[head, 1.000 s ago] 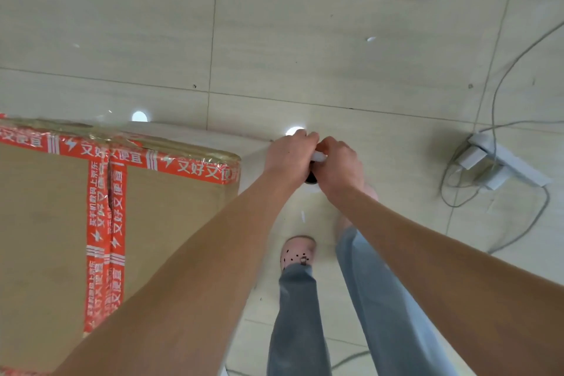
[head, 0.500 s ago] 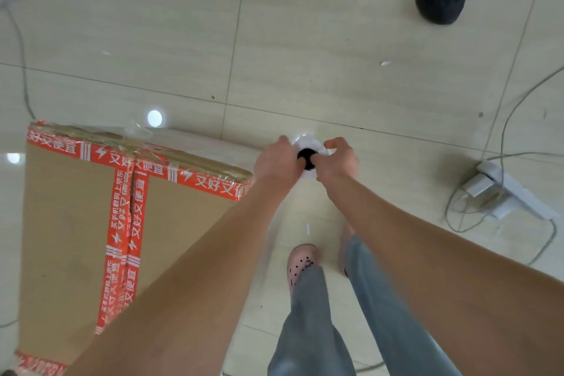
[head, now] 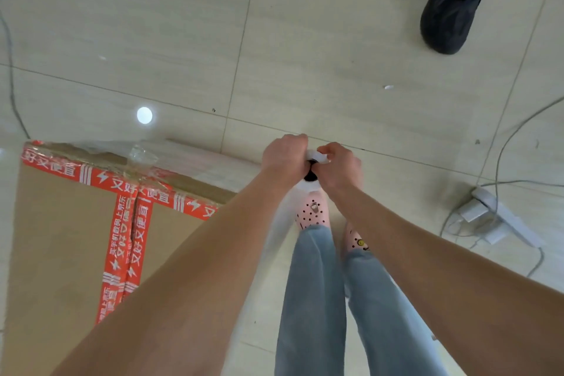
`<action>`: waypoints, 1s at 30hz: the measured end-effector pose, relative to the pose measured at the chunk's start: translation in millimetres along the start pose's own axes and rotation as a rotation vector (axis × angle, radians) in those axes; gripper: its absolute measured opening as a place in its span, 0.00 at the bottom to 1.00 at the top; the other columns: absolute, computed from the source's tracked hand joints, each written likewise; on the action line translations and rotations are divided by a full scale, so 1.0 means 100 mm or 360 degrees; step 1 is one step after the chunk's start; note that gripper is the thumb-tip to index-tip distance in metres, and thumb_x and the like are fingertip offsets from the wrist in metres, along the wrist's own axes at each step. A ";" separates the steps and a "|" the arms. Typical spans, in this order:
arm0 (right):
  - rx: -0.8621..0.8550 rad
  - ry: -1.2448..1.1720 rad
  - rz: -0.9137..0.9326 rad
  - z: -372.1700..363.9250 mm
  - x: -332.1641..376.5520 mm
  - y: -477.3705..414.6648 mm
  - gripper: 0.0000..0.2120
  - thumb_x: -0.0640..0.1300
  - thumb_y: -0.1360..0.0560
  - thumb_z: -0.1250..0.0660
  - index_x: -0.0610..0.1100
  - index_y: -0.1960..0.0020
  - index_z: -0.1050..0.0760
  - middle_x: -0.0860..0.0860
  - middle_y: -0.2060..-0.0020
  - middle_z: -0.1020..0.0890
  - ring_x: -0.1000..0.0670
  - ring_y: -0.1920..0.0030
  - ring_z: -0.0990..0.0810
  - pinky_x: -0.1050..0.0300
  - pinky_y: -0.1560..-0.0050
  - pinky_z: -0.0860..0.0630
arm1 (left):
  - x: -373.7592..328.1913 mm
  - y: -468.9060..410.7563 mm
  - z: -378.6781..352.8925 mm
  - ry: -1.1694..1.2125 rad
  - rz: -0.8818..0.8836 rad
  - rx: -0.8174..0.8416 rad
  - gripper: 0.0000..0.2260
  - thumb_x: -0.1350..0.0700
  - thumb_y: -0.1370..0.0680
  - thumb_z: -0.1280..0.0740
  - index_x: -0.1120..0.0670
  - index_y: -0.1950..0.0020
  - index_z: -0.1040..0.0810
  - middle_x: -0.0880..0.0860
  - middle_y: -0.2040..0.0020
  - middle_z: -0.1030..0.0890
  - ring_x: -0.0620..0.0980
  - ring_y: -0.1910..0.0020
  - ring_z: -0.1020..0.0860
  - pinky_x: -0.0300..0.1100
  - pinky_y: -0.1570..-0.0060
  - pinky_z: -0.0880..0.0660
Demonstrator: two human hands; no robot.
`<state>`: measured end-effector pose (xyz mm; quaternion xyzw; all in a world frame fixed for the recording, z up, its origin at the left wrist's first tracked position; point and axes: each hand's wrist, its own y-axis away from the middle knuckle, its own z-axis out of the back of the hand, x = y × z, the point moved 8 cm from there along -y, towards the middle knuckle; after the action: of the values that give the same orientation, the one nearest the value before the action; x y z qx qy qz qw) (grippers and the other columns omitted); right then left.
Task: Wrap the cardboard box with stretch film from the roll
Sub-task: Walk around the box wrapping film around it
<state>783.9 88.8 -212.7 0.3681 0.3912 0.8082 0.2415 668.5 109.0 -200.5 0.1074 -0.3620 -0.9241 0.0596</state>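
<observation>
A tall cardboard box (head: 64, 241) sealed with red printed tape stands on the floor at the lower left. Clear stretch film (head: 195, 162) runs from its far top edge to the right, toward my hands. The film roll (head: 311, 172), white with a dark core hole, is upright and seen end-on right of the box. My left hand (head: 282, 156) grips its left side and my right hand (head: 338, 166) grips its right side and top rim. The roll's lower length is hidden beneath my hands.
A power strip (head: 500, 217) with grey cables lies on the tiled floor at the right. Another person's black shoe (head: 451, 6) is at the top right. A thin cable (head: 10, 76) runs along the left edge. My own feet in pink clogs (head: 312, 212) stand below the roll.
I have stepped along the box, which now sits closer and lower left in view. Both hands keep their hold on the roll, and the film stretches longer from the box's far edge.
</observation>
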 end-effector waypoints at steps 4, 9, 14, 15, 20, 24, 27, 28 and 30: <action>-0.0015 -0.0080 0.0135 -0.03 0.32 -0.12 0.13 0.37 0.29 0.35 0.49 0.47 0.22 0.52 0.49 0.19 0.48 0.52 0.21 0.56 0.56 0.24 | 0.36 -0.11 0.11 0.0277 0.0307 0.0018 0.06 0.54 0.27 0.34 0.56 0.56 0.28 0.54 0.56 0.24 0.57 0.57 0.25 0.42 0.63 0.33; 0.0035 -0.0042 0.0111 -0.21 0.59 -0.21 0.15 0.41 0.29 0.33 0.48 0.43 0.27 0.52 0.53 0.24 0.48 0.55 0.23 0.55 0.59 0.26 | 0.85 -0.14 0.15 0.0645 0.0664 0.0070 0.11 0.51 0.28 0.33 0.58 0.62 0.27 0.54 0.65 0.20 0.52 0.67 0.21 0.39 0.69 0.28; 0.0045 -0.0027 0.0008 -0.27 0.58 -0.22 0.15 0.43 0.29 0.32 0.48 0.43 0.27 0.49 0.55 0.23 0.47 0.60 0.24 0.56 0.61 0.26 | 0.85 -0.20 0.17 0.0468 0.0478 0.0191 0.12 0.50 0.27 0.32 0.58 0.52 0.26 0.53 0.59 0.21 0.54 0.61 0.21 0.42 0.62 0.26; 0.0051 -0.0018 0.0007 -0.28 0.58 -0.22 0.15 0.43 0.30 0.32 0.48 0.44 0.27 0.49 0.55 0.23 0.47 0.60 0.23 0.55 0.60 0.25 | 0.78 -0.24 0.23 0.0326 0.0331 0.0117 0.13 0.52 0.27 0.32 0.57 0.47 0.28 0.54 0.55 0.23 0.55 0.58 0.23 0.43 0.62 0.28; 0.0100 0.0035 0.0072 -0.39 0.68 -0.23 0.13 0.42 0.29 0.32 0.48 0.45 0.26 0.51 0.57 0.21 0.48 0.55 0.22 0.57 0.60 0.27 | 0.48 -0.36 0.38 -0.0085 -0.0209 -0.0120 0.10 0.59 0.25 0.35 0.56 0.44 0.27 0.54 0.49 0.25 0.56 0.54 0.22 0.45 0.64 0.30; 0.0081 0.0097 0.0116 -0.45 0.80 -0.25 0.15 0.42 0.29 0.32 0.49 0.42 0.25 0.52 0.54 0.23 0.50 0.57 0.25 0.61 0.67 0.34 | 0.63 -0.41 0.47 0.0028 -0.0127 -0.0180 0.07 0.60 0.26 0.36 0.58 0.48 0.25 0.55 0.53 0.24 0.56 0.56 0.23 0.43 0.64 0.32; 0.0019 0.0102 0.0216 -0.47 0.93 -0.27 0.15 0.41 0.29 0.33 0.49 0.44 0.25 0.52 0.47 0.22 0.49 0.52 0.23 0.61 0.67 0.34 | 0.85 -0.44 0.52 0.0272 0.0095 -0.0227 0.06 0.59 0.28 0.36 0.57 0.52 0.25 0.54 0.57 0.24 0.56 0.58 0.23 0.43 0.64 0.31; -0.0005 0.0114 0.0259 -0.48 0.99 -0.28 0.14 0.41 0.29 0.33 0.49 0.44 0.26 0.52 0.46 0.22 0.48 0.51 0.24 0.60 0.64 0.33 | 0.93 -0.44 0.54 0.0356 0.0198 -0.0252 0.05 0.59 0.28 0.35 0.57 0.53 0.25 0.53 0.58 0.24 0.55 0.59 0.24 0.42 0.65 0.32; -0.0040 0.0202 0.0329 -0.50 1.14 -0.29 0.16 0.39 0.28 0.34 0.49 0.42 0.27 0.50 0.46 0.24 0.48 0.54 0.25 0.57 0.60 0.33 | 1.11 -0.41 0.56 0.0533 0.0424 -0.0297 0.06 0.57 0.28 0.35 0.57 0.53 0.25 0.52 0.61 0.24 0.53 0.61 0.27 0.42 0.65 0.32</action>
<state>677.9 160.3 -211.2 0.3516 0.3555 0.8552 0.1364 546.4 154.6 -205.6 0.2045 -0.2711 -0.9068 0.2499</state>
